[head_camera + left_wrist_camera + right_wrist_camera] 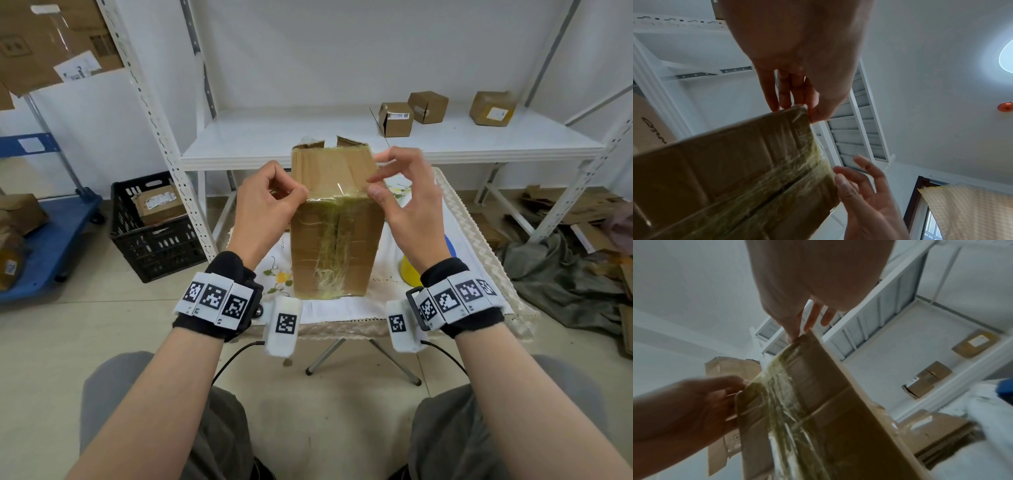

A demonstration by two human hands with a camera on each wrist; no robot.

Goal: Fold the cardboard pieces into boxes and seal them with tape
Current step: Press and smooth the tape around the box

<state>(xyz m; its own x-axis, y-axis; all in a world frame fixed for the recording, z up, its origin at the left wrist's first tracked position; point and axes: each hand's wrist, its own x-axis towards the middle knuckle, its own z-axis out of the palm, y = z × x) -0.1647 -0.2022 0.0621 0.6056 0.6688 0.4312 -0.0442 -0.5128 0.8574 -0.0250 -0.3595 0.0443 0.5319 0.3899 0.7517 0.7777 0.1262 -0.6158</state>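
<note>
No legible text anywhere. White shipping labels (pixel 400 115) on small shelf boxes (pixel 395 120) too small to read. Label on crate box (pixel 158 202) blurred. Dark printed lettering on carton (pixel 653 129) in left wrist view cut off, undecipherable. Wristband fiducial markers (pixel 214 296): patterns only, tiny characters beneath unreadable.

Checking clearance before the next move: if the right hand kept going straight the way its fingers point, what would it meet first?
Probably the cardboard box: the right hand points left, fingertips already at its upper right edge by the tape. Depth is unclear.
</note>
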